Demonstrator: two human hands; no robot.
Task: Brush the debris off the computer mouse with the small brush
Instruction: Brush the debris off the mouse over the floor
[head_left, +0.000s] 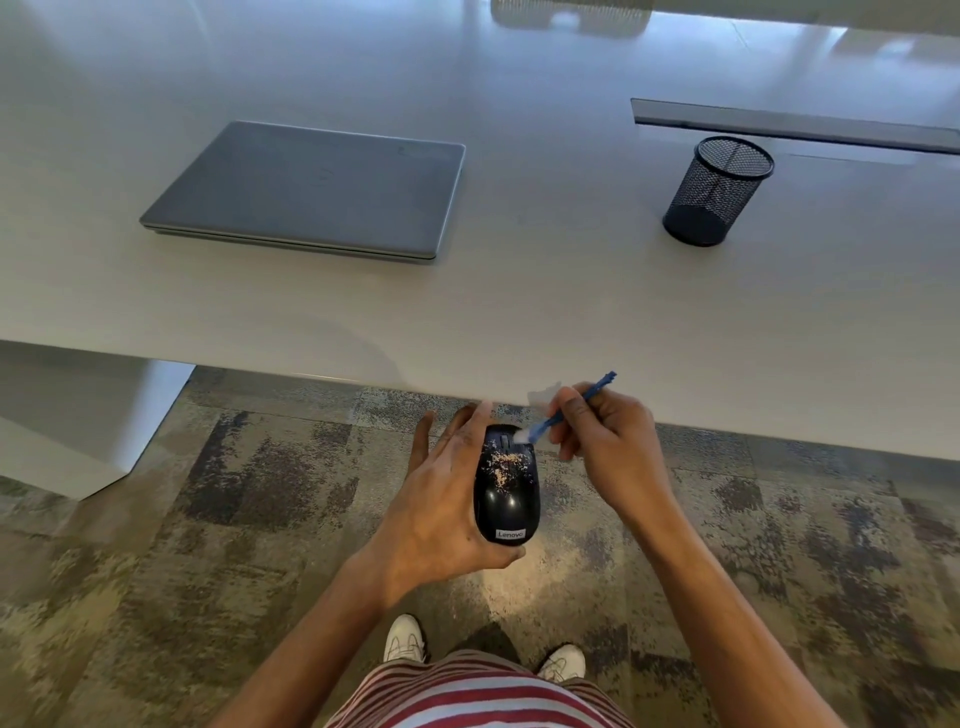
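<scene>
My left hand (436, 499) holds a black Lenovo computer mouse (506, 499) from its left side, in the air over the carpet and just in front of the table edge. Pale crumbs of debris (506, 465) speckle the middle of the mouse's top. My right hand (608, 436) pinches a small brush with a thin blue handle (576, 402). Its white bristle tip (523, 435) touches the mouse's front right, beside the scroll wheel. The handle slants up to the right past my fingers.
A white table (519, 312) spans the upper view, its near edge just beyond my hands. On it lie a closed grey laptop (311, 189) at the left and a black mesh pen cup (719, 189) at the right. Patterned carpet and my white shoes (408, 636) are below.
</scene>
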